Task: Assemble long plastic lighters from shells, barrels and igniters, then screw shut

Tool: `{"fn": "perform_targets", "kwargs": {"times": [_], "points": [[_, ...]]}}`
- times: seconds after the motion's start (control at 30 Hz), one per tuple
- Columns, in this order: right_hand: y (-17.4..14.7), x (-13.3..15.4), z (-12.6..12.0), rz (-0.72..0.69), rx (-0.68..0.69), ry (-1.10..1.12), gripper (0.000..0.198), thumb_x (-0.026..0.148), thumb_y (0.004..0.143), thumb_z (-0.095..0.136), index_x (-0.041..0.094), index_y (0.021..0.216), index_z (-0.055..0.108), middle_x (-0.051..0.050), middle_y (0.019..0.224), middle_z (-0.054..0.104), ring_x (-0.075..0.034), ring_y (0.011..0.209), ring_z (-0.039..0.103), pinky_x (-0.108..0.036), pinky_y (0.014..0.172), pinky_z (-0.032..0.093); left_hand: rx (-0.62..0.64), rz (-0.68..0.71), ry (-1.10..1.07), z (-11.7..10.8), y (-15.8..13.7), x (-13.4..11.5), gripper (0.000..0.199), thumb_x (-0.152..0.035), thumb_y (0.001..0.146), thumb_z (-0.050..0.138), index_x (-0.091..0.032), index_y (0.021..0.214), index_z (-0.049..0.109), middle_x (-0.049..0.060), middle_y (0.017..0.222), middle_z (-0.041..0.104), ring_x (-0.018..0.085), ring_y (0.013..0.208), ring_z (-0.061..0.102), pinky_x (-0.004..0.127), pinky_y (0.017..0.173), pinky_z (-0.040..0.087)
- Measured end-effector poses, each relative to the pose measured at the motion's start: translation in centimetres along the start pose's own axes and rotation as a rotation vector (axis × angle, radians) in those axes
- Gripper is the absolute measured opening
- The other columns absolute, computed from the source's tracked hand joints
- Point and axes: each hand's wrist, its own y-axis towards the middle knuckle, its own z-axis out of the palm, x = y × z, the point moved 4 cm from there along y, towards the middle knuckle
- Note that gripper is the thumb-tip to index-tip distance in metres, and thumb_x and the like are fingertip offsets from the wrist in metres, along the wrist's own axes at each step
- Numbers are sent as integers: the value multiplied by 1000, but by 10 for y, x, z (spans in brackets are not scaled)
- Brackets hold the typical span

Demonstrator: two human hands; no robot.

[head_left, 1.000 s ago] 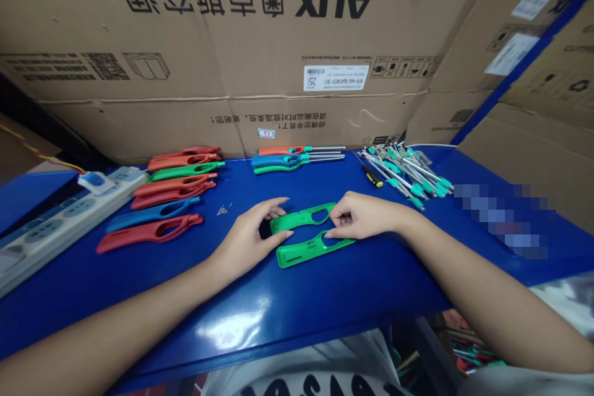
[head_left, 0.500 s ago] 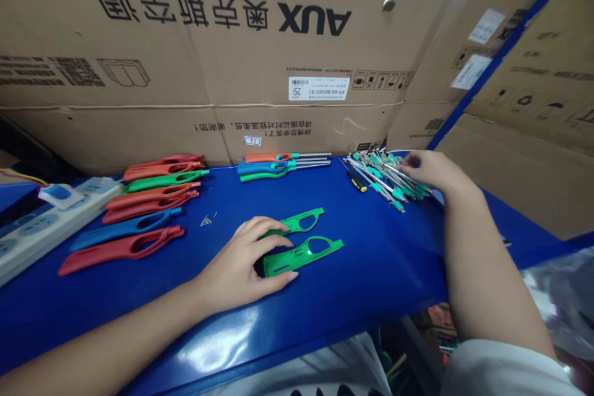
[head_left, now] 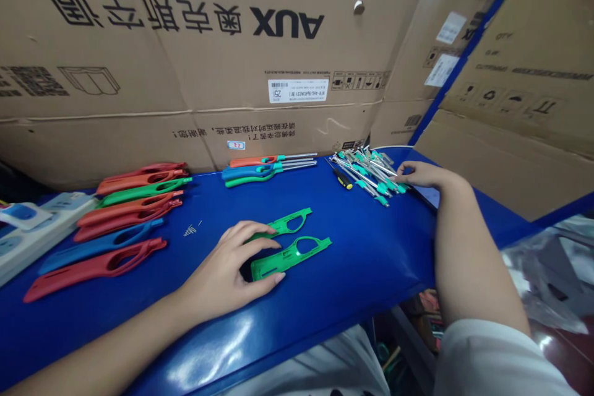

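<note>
Two green lighter handle halves (head_left: pixel 288 258) lie hollow side up, one behind the other, on the blue table. My left hand (head_left: pixel 236 260) rests over their left ends, thumb in front and fingers behind, spread apart and not clamped on either. At the right edge of a pile of metal lighter rods with teal ends (head_left: pixel 366 173), my right hand (head_left: pixel 417 174) has thumb and forefinger pinched together. What sits between those fingertips is too small to make out. A black and yellow screwdriver (head_left: pixel 342 177) lies left of the pile.
Red, orange, green and blue handle shells (head_left: pixel 116 234) are lined up on the left, beside a white power strip (head_left: pixel 44 229). Several small screws (head_left: pixel 191 229) lie near them. Lighters with rods fitted (head_left: pixel 260 172) lie at the back, against a cardboard wall (head_left: pixel 185 74).
The view has swung slightly right. My right hand has shifted from over the rod pile to its right edge, fingers now pinched. My left hand keeps its place over the green halves.
</note>
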Motion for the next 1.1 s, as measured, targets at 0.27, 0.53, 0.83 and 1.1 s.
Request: {"fn": "perform_targets", "kwargs": {"times": [0.27, 0.53, 0.83, 1.1], "points": [[-5, 8, -3, -37, -20, 50, 18, 33, 69, 72, 21, 76, 61, 0, 67, 63, -15, 66, 56, -27, 66, 45, -6, 3, 11, 0, 1, 1, 31, -41, 88, 69, -27, 115, 68, 9, 126, 64, 29, 119, 58, 48, 102, 49], [-10, 22, -7, -78, -72, 65, 13, 31, 72, 67, 20, 77, 63, -1, 71, 63, -15, 65, 53, -27, 63, 43, -2, 5, 11, 1, 1, 1, 31, -40, 88, 70, -26, 115, 68, 8, 126, 63, 30, 120, 58, 50, 101, 48], [-12, 26, -8, -94, -82, 85, 14, 30, 73, 68, 18, 77, 63, -6, 73, 66, -18, 66, 57, -31, 64, 47, 15, 9, 24, 0, 2, 0, 30, -40, 89, 68, -26, 116, 67, 10, 126, 63, 30, 120, 57, 51, 102, 48], [-12, 27, -9, -130, -157, 57, 25, 26, 67, 68, 19, 91, 67, -4, 72, 66, -19, 66, 59, -30, 62, 47, 15, 6, 21, 1, 2, 1, 30, -38, 88, 69, -27, 115, 68, 9, 126, 63, 30, 120, 57, 50, 102, 48]]}}
